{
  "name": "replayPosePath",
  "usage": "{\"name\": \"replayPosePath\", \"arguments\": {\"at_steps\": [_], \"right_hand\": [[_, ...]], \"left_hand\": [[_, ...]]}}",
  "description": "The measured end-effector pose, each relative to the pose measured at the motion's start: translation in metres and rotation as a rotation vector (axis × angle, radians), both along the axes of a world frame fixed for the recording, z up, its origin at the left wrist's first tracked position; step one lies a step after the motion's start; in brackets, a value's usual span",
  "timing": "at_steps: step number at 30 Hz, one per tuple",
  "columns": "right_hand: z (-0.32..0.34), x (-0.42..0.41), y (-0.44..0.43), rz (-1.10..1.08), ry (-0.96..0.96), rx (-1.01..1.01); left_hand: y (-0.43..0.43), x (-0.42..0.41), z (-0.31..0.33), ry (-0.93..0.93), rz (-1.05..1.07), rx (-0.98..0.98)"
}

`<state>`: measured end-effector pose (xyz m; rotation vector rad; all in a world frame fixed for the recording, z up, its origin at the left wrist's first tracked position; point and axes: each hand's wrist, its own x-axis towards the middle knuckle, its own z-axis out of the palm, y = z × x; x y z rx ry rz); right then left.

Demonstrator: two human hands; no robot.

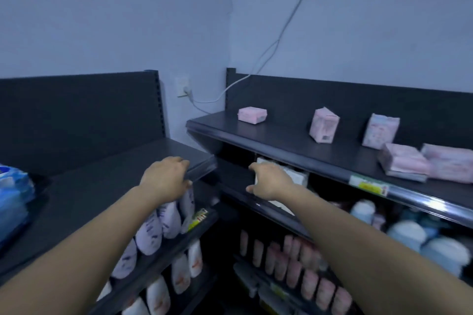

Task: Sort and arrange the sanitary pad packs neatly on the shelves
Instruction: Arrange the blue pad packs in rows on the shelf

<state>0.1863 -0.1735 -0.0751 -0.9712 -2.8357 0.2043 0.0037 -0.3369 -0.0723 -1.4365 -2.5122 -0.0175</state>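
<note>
Dotting a dark shelf (281, 135) below blue walls (358, 46), 5 pink packs (324, 124)

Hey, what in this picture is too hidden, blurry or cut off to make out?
Head view:
Right hand: fingertips hidden behind the hand, so its grip on the white pack is unclear.
White pack: mostly covered by hand and upper shelf.
Blue pack: cut by left edge.
Lower-right bottles: blurred.
Shelf price label: print too small.
</note>
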Motion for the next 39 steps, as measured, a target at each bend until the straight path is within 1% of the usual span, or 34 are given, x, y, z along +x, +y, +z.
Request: {"name": "replayPosePath", "arguments": {"at_steps": [9,18,23,29,32,39], "right_hand": [[0.005,0.186,0.057,-0.223,-0.031,0.088],[0.013,0.355,0.088,-0.49,-0.057,0.089],[0.02,0.427,0.099,-0.619,-0.049,0.086],[0.026,0.502,0.125,-0.751,-0.026,0.11],[0.03,0.538,0.146,-0.824,-0.024,0.118],[0.039,0.616,0.216,-0.959,-0.014,0.159]], "left_hand": [[0.097,0.149,0.004,0.029,-0.231,0.032],[0.184,0.283,0.01,0.043,-0.458,0.042],[0.229,0.343,0.015,0.069,-0.591,0.053],[0.298,0.409,0.024,0.055,-0.724,0.081],[0.339,0.444,0.03,0.024,-0.775,0.087],[0.44,0.516,0.037,0.021,-0.836,0.122]]}}
